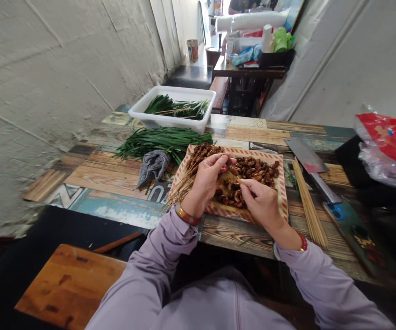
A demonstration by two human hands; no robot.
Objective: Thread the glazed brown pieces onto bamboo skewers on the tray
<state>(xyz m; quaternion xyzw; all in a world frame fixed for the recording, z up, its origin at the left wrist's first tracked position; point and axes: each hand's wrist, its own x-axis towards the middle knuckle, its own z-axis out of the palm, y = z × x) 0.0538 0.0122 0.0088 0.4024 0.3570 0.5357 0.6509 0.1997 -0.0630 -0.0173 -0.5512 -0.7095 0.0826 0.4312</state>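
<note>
My left hand (pixel 209 173) is closed in a pinch over a shallow tray (pixel 285 197) lined with red-and-white striped paper. A glossy brown pupa-like piece (pixel 232 170) shows at its fingertips. Just to the right, my right hand (pixel 261 200) also pinches, thumb against forefinger; what lies between them is too small to make out. Heaps of the same brown pieces (pixel 258 167) lie in the tray under and beyond my hands. At the tray's left side, several thin sticks (pixel 184 183) fan out toward me from loaded skewers (pixel 204 151), partly hidden by my left hand.
Left of the tray lie a grey cloth (pixel 154 166) and long green chives (pixel 163 141). Behind them stands a white plastic tub (pixel 139 112) with more greens. On the right are bare bamboo skewers (pixel 308 206), a cleaver (pixel 308 156) and a red-printed plastic bag (pixel 390 142).
</note>
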